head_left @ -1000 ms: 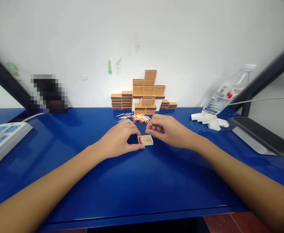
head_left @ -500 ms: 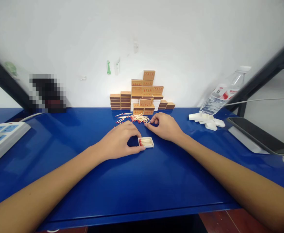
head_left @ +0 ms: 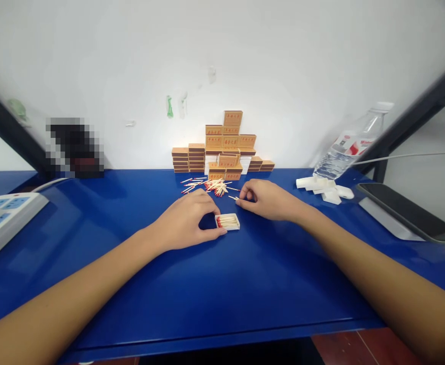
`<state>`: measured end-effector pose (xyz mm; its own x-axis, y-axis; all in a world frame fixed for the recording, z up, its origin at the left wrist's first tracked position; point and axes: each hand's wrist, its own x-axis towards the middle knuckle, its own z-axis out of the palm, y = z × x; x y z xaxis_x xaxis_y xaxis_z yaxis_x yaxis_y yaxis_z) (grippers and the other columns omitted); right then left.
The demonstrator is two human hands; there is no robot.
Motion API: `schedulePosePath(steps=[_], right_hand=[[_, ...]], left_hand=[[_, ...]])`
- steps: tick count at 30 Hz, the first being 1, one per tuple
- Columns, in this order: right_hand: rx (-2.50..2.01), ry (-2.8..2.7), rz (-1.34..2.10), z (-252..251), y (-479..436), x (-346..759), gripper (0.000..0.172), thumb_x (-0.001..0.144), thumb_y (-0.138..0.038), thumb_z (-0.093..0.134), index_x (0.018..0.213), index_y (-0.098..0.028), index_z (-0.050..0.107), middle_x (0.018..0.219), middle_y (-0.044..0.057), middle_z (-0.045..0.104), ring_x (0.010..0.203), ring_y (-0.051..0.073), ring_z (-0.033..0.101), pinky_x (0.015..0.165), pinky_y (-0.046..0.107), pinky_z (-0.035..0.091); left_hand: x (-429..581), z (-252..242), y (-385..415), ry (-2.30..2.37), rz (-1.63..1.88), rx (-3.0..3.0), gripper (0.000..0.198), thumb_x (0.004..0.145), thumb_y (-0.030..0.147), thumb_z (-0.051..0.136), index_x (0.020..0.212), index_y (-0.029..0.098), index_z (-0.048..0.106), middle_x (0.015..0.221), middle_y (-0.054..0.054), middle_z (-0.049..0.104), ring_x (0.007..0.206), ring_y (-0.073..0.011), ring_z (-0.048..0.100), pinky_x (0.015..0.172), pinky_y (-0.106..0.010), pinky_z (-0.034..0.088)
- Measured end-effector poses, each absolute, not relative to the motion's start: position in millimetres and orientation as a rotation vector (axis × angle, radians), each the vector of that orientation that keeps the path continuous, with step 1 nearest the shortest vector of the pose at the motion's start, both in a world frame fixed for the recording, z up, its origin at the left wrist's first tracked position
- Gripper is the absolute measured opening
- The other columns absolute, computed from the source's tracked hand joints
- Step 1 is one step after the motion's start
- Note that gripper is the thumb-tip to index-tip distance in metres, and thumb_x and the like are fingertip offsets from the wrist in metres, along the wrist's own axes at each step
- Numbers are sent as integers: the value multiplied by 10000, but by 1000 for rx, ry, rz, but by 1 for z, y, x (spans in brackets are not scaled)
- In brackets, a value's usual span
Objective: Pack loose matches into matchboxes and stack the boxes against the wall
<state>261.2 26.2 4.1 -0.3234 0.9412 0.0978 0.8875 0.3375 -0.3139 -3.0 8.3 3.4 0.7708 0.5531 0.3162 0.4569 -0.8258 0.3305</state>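
Observation:
My left hand [head_left: 192, 219] grips the left end of a small white matchbox tray [head_left: 233, 227] between thumb and fingers. Red-tipped matches [head_left: 227, 221] lie side by side in that tray, on the blue table. To its upper right, my right hand [head_left: 262, 198] pinches pale matchsticks [head_left: 234, 198] between thumb and forefinger; their exact number is unclear. Just beyond both hands a loose pile of matches [head_left: 216, 186] spreads over the table. Behind the pile rise stacked matchboxes [head_left: 231, 142], brown and yellow with red print.
A tilted water bottle [head_left: 349, 144] leans at the back right, with white pieces [head_left: 327, 188] before it. A dark phone [head_left: 408, 210] lies on a support at the right. On the left are a white power strip [head_left: 16, 218] and a blurred-out dark object [head_left: 75, 147].
My right hand has drawn back slightly from the pile, toward me, with matchsticks showing at its fingertips. The left hand still keeps the tray in nearly the same place.

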Motion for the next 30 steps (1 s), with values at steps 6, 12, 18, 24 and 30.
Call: schedulePosePath(steps=[6,12,18,24,30], right_hand=[[-1523,-2408,257,-3,28,258,163,988,-307,584,865,-204,614,901,76,681,799,210,606,702,325,422],[-1448,-2505,178,0,26,259,150,1010,-248,527,869,-208,555,931,103,652,834,228,600,742,345,444],[-1408,-2472,230,4,25,263,161,1030,-303,506,936,-199,585,994,117,646,848,235,595,756,360,452],[-1386,-2474,294,2,25,263,196,1049,-315,479,919,-200,569,987,106,628,850,228,580,768,359,442],[-1254,-2435,274,-1,28,260,163,1027,-289,523,905,-204,589,972,99,638,925,245,574,814,367,445]], left_hand=[[-4,1,8,803,585,2739,266,918,438,765,1043,203,748,1034,-66,716,1038,-251,618,909,-403,510],[-5,2,8,809,579,2744,262,923,444,757,1033,207,744,1034,-63,719,1028,-250,626,904,-401,506],[-4,2,8,795,581,2756,253,922,435,759,1034,209,749,1029,-64,721,1023,-254,625,907,-407,503],[-4,3,7,798,567,2765,261,927,434,757,1043,201,744,1026,-66,719,1020,-252,628,903,-401,507],[-4,2,8,799,573,2776,260,932,441,749,1041,204,742,1030,-69,721,1023,-254,634,893,-396,506]])
